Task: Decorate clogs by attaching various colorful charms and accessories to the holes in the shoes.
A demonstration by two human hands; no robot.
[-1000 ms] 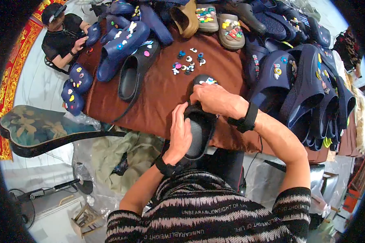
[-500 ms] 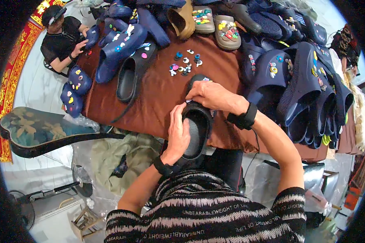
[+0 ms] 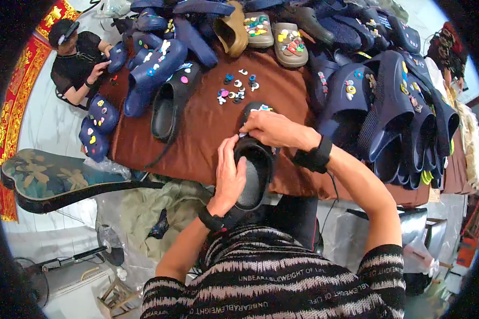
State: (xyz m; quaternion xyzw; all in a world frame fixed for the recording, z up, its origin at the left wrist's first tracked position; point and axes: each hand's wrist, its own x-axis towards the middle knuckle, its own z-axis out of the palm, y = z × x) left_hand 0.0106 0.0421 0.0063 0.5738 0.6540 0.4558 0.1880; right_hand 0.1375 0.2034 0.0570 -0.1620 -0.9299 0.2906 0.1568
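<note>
The right hand (image 3: 279, 128), its fingertips pinched on a small pale piece (image 3: 242, 134) that was hidden a second ago, now works visibly at the edge of the black clog's (image 3: 254, 183) upper, while the left hand (image 3: 230, 173) grips the clog's side at lower centre, thumb inside the opening. The clog looks matte and rubbery, its toe rounded, its footbed grey. Beyond it, glossy little charms (image 3: 239, 94) lie scattered on the table's (image 3: 197, 125) wrinkled brown cloth, with smooth navy clogs (image 3: 391, 103) heaped at upper right and bead-studded taupe clogs (image 3: 291, 47) at top centre.
</note>
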